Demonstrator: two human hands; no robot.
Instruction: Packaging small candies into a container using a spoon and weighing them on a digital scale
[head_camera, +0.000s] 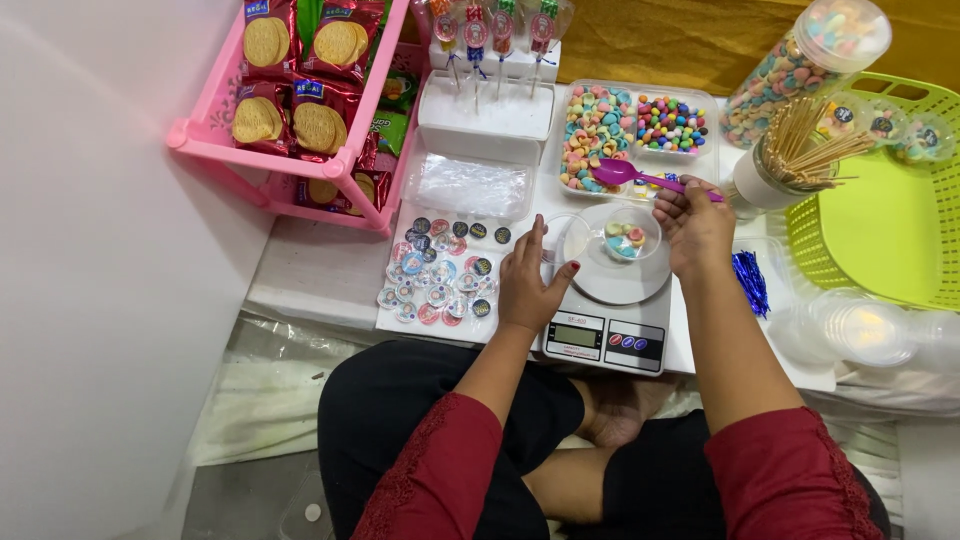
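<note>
My right hand (695, 228) grips the handle of a purple plastic spoon (622, 174), whose bowl hovers over a clear tray of pastel candies (594, 135). A small clear cup (628, 237) with a few pastel candies stands on the round white plate of a digital kitchen scale (608, 320). My left hand (530, 282) rests at the scale's left edge, fingers spread, fingertips near a clear lid (563, 240) beside the cup.
A sheet of round stickers (440, 272) lies left of the scale. A pink rack of biscuit packs (300, 100) stands at far left. Lollipops on a white stand (490, 60), a round-candy tray (671, 124), a candy jar (810, 60), wooden skewers (800, 150), a green basket (880, 220), stacked clear cups (870, 335).
</note>
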